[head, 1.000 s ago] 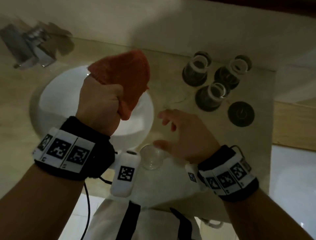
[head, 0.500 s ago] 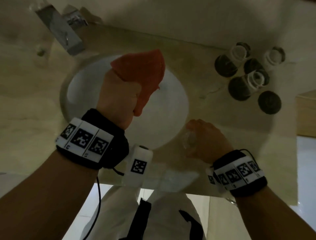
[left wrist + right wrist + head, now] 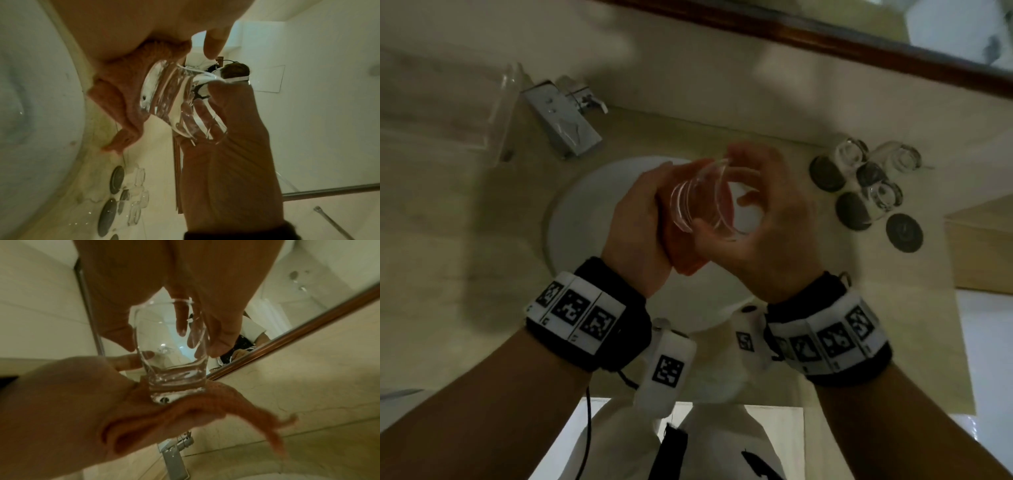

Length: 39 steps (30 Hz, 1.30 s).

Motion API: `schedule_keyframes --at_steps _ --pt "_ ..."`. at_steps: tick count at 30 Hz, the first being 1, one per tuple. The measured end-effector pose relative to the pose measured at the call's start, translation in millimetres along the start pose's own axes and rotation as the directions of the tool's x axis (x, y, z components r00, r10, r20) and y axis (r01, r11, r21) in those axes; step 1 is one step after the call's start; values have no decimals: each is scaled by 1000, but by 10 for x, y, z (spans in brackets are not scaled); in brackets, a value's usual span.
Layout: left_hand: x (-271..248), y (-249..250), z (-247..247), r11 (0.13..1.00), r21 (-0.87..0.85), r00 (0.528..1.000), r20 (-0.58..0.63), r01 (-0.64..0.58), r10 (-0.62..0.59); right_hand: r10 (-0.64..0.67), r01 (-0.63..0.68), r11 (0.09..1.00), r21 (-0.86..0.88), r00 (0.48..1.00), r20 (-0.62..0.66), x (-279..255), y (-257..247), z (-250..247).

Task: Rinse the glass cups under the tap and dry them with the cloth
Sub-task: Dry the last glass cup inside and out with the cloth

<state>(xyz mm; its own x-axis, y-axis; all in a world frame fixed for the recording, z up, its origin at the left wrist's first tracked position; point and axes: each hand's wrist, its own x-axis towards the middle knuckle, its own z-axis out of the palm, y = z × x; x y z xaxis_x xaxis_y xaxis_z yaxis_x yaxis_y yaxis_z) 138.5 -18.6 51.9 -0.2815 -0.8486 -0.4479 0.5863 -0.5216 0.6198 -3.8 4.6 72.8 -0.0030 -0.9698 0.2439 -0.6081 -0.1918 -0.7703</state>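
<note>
Over the white sink (image 3: pixel 582 219) my right hand (image 3: pixel 767 222) grips a clear glass cup (image 3: pixel 705 202) by its side, tilted with its mouth toward me. My left hand (image 3: pixel 640 219) holds the orange cloth (image 3: pixel 683 253) bunched in the palm, and the cloth presses against the cup's base. The right wrist view shows the cup (image 3: pixel 170 350) standing on the cloth (image 3: pixel 205 405), and the left wrist view shows the cloth (image 3: pixel 127 97) cupped round the thick base of the glass (image 3: pixel 174 100). The chrome tap (image 3: pixel 565 123) stands at the back left with no water running.
Three more glass cups (image 3: pixel 887 195) stand among dark round coasters (image 3: pixel 904 233) on the beige counter, right of the sink. A mirror with a wooden frame (image 3: pixel 825 37) runs along the back wall. A clear holder (image 3: pixel 500 109) sits left of the tap.
My right hand has taken the cup from the counter's front edge and lifted it over the sink. My left hand has brought the cloth against the cup's base.
</note>
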Motion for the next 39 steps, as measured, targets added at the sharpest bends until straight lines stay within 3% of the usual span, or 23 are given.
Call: schedule_keyframes --at_steps 5,8,11,15,19,27,32,36,39 --pt "-66 85 -12 996 -85 1000 -29 2 -5 -13 9 996 -83 999 -47 29 13 84" --pt "-83 116 -3 995 -84 997 -67 -55 49 -6 6 998 -69 1000 5 4 3 124" --pt "-89 58 -8 994 -44 992 -84 -97 93 -82 82 997 -7 996 39 -21 -63 181" --pt "-113 46 57 998 -8 998 -32 -62 61 -79 80 996 35 996 -46 49 -82 161" --pt "-122 85 86 991 -51 992 -24 -121 120 -52 50 999 -15 990 -131 79 23 100" --pt "-92 -118 48 996 -44 996 -38 -82 80 -93 92 996 -11 990 -110 13 -104 230" --pt "-102 -56 -58 991 -91 994 -67 -98 92 -29 16 997 -75 985 -170 66 34 134" --pt "-78 -80 -58 978 77 981 17 -193 192 -61 56 998 -36 988 -143 -59 -39 166" --pt "-59 -144 -10 962 177 978 69 -206 197 -71 72 997 -2 986 -153 -17 -41 145"
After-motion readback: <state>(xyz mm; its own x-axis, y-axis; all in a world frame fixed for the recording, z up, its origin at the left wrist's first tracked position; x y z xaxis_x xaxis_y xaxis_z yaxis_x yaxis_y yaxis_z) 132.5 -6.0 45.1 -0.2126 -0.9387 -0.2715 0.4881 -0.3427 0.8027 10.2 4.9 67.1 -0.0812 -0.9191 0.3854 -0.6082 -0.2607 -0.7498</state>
